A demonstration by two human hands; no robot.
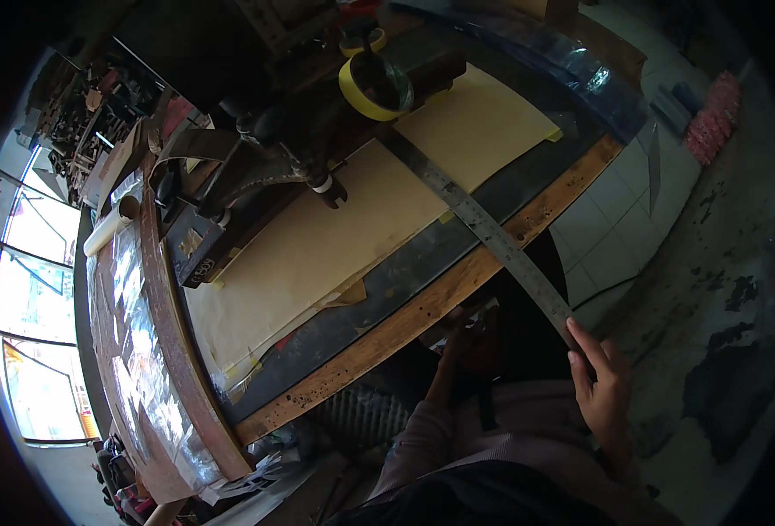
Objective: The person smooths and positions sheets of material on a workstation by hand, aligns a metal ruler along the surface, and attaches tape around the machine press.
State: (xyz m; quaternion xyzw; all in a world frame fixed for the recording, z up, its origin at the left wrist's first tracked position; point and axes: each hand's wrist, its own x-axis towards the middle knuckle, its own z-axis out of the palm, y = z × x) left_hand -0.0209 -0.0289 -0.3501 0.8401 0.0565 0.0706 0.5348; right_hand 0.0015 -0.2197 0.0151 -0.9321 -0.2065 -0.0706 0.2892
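Observation:
My right hand grips the near end of a long steel ruler, its fingers closed on the metal. The ruler crosses the bench's wooden front edge and slants over a sheet of tan paper, its far end beside a dark metal bar. My left hand is low below the bench edge, near my lap; its fingers are lost in shadow. Under the paper is a dark bench top with a wooden edge strip. A piece of yellow tape sits at the paper's right side.
A dark metal machine stands over the paper's back left. Yellow tape rolls are at the back. Shiny plastic film covers a side surface at left, with a paper roll. A pink bundle lies on the floor at right.

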